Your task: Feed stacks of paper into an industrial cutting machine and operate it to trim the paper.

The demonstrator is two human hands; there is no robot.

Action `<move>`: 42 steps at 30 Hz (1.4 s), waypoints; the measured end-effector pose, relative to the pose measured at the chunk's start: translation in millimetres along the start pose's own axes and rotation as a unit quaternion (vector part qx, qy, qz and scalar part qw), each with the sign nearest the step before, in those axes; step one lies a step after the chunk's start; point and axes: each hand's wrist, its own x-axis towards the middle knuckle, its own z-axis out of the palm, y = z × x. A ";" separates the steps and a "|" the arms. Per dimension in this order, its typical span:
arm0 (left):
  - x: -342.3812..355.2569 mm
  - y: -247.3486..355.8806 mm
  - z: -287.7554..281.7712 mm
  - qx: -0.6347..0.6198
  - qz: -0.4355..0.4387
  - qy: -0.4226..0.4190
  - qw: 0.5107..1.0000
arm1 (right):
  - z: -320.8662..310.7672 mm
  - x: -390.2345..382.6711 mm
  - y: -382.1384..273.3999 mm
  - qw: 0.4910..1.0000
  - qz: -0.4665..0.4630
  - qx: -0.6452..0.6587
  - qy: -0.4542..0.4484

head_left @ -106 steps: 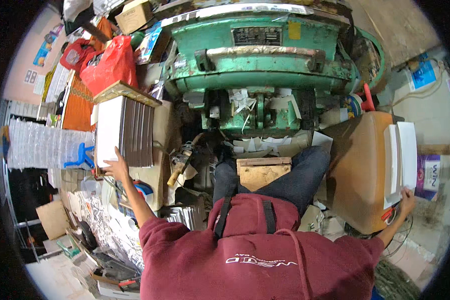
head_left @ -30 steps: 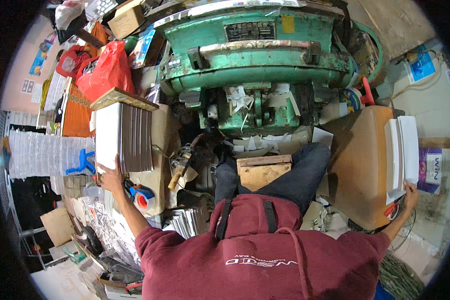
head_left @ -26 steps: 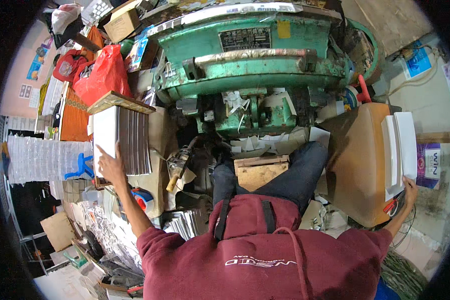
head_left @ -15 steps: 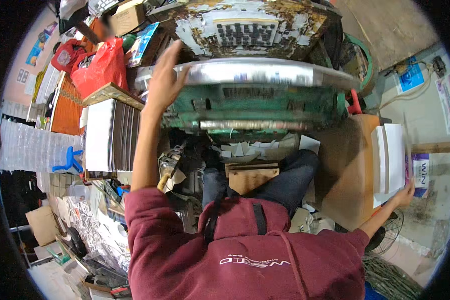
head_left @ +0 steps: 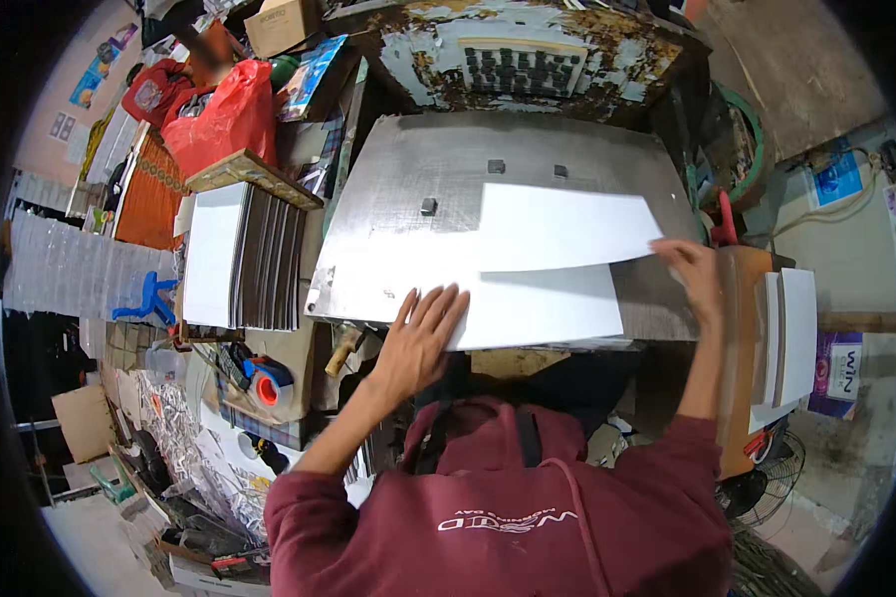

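Observation:
A white sheet (head_left: 567, 224) is raised over the metal plate, its right corner pinched in my right hand (head_left: 697, 274). Beneath it, another white sheet (head_left: 543, 310) lies along the near side of the plate (head_left: 393, 174). My left hand (head_left: 420, 336) rests open on the near left part of that lower sheet, fingers stretched out. Small dark blocks stand on the plate beyond the sheets, such as one block (head_left: 429, 206) at the left.
On the left stands a pile of sheets (head_left: 214, 259), with a red plastic bag (head_left: 234, 114) behind. More white sheets (head_left: 796, 338) lie on a brown surface (head_left: 732, 358) at the right. A worn machine head (head_left: 418, 65) rises behind the plate. A wooden handle (head_left: 340, 356) sticks out near the plate's left corner.
The metal plate, tilted up and blurred before, now lies face up. My left hand came down onto the lower sheet. My right hand moved from the right-hand stack to the plate with a sheet.

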 end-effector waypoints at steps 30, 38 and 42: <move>-160.9 -305.8 21.2 0.121 -0.510 0.222 0.822 | -184.3 -152.6 198.0 0.650 0.249 -0.613 0.375; -185.5 -302.5 18.8 0.004 -0.652 0.222 0.725 | -220.2 -236.7 189.1 0.673 0.274 -0.601 0.334; -204.5 -318.5 28.2 0.038 -0.630 0.200 0.750 | -237.5 -258.8 203.4 0.714 0.209 -0.575 0.341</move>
